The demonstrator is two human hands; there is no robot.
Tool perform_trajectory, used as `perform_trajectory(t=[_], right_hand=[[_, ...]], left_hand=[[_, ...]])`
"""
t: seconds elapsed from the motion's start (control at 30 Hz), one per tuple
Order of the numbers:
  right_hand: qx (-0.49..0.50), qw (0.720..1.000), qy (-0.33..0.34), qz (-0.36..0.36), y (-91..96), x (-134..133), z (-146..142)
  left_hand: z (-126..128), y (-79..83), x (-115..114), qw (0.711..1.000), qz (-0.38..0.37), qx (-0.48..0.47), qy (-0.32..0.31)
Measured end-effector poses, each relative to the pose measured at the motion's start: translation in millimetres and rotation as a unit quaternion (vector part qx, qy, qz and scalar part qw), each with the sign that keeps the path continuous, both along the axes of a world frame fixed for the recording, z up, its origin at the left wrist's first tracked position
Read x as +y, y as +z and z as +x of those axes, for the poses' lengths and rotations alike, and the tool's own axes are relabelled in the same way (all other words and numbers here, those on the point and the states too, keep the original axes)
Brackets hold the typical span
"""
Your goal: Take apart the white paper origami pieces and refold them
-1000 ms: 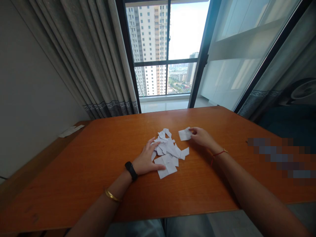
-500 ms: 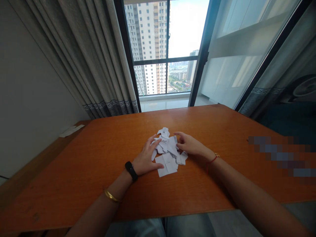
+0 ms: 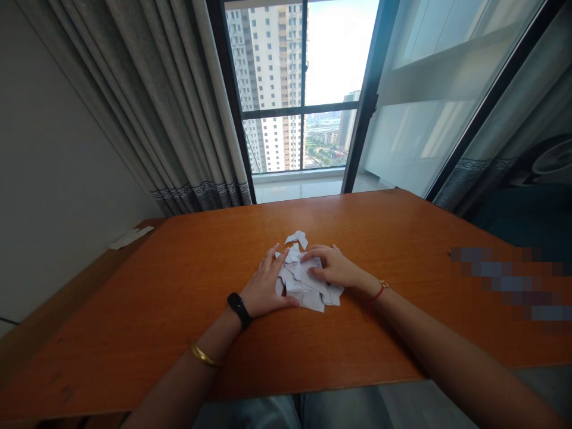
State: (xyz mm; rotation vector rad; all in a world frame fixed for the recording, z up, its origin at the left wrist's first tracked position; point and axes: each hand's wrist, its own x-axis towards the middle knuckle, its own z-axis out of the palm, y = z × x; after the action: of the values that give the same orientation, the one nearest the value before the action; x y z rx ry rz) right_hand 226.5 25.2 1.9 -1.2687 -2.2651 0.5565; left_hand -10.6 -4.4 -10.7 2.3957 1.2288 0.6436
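Observation:
A loose heap of torn white paper pieces (image 3: 304,285) lies on the wooden table (image 3: 187,274), between my two hands. Along the heap's left side rests my left hand (image 3: 268,286), fingers spread, thumb at the near edge of the paper. My right hand (image 3: 333,266) reaches over the heap from the right, its fingers bent but apart and touching the top pieces. At the far end, a few small paper scraps (image 3: 298,238) sit slightly away from the heap. The pieces under my right fingers are partly hidden.
White papers (image 3: 131,237) lie on a ledge beyond the table's left edge. A blurred-out patch (image 3: 504,280) covers the table's right side. Behind stand a grey curtain (image 3: 179,119) and a window (image 3: 304,89); a fan (image 3: 554,159) is at far right.
My right hand has moved left onto the heap. The paper is bunched closer together, its near sheet pushed away from the front edge. My left hand has hardly moved.

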Motion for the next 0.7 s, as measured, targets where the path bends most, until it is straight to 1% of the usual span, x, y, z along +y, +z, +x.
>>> perform_trajectory(t=[0.07, 0.17, 0.27, 0.37, 0.43, 0.53, 0.63, 0.7], right_hand=[[0.013, 0.999, -0.045, 0.01, 1.6, 13, 0], [-0.001, 0.995, -0.098, 0.009, 0.5, 44, -5], [-0.014, 0.995, -0.103, -0.014, -4.0, 74, -17], [-0.013, 0.996, -0.081, -0.04, -8.2, 88, -31], [-0.002, 0.997, -0.051, -0.051, -8.7, 87, -37], [0.029, 0.998, 0.001, -0.062, -4.9, 72, -40], [0.062, 0.995, 0.035, -0.072, 4.5, 49, -32], [0.085, 0.994, 0.029, -0.065, 12.9, 33, -21]], left_hand=[[0, 2.7, -1, 1.0, -0.005, 0.025, 0.012], [1, 5.6, -3, 0.998, -0.013, 0.054, 0.013], [1, 6.5, -5, 0.997, -0.023, 0.073, -0.01], [1, 6.4, -6, 0.996, -0.033, 0.086, -0.01], [1, 5.6, -6, 0.997, -0.024, 0.071, 0.01], [2, 2.7, -4, 0.999, 0.011, 0.037, 0.035], [1, -1.2, -2, 0.998, 0.038, 0.015, 0.046], [1, -2.7, -1, 0.998, 0.032, 0.018, 0.049]])
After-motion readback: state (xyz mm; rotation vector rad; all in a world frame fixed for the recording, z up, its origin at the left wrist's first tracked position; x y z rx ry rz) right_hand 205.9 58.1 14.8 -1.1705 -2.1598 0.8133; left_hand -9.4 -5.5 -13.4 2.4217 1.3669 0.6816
